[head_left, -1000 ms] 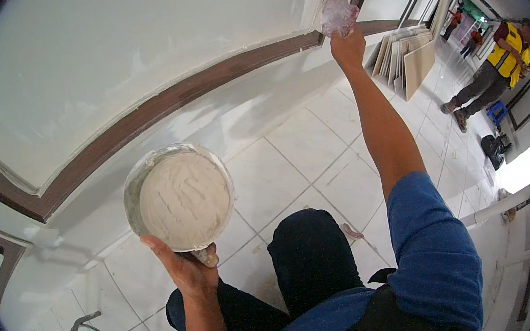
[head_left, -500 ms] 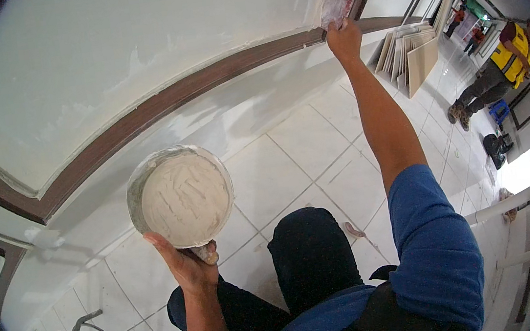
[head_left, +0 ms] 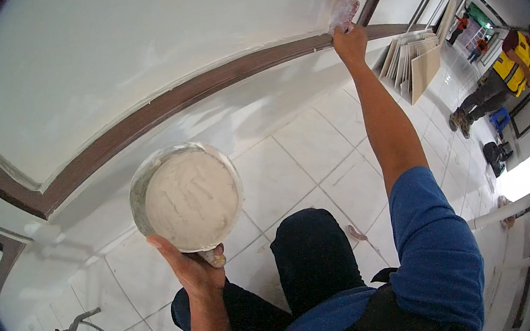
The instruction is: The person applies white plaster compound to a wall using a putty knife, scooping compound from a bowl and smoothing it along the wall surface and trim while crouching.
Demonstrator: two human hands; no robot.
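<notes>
From where I'm standing, the left hand [head_left: 193, 267] has its fingers wrapped under the near side of a bucket [head_left: 139, 201] of pale paste [head_left: 190, 191], holding it tipped enough to see in, above the floor tiles [head_left: 278, 164] and just in front of the knees [head_left: 314, 252]. Well off to the right of the bucket and farther out, the right hand [head_left: 351, 44] is gripping a smeary pinkish scraper [head_left: 343, 11] up by the brown trim [head_left: 202, 84], can't tell if its edge touches the wall [head_left: 163, 32]. Farther right of the bucket there's a bunch of leaning boards [head_left: 424, 73], then somebody in a yellow vest [head_left: 510, 72].
</notes>
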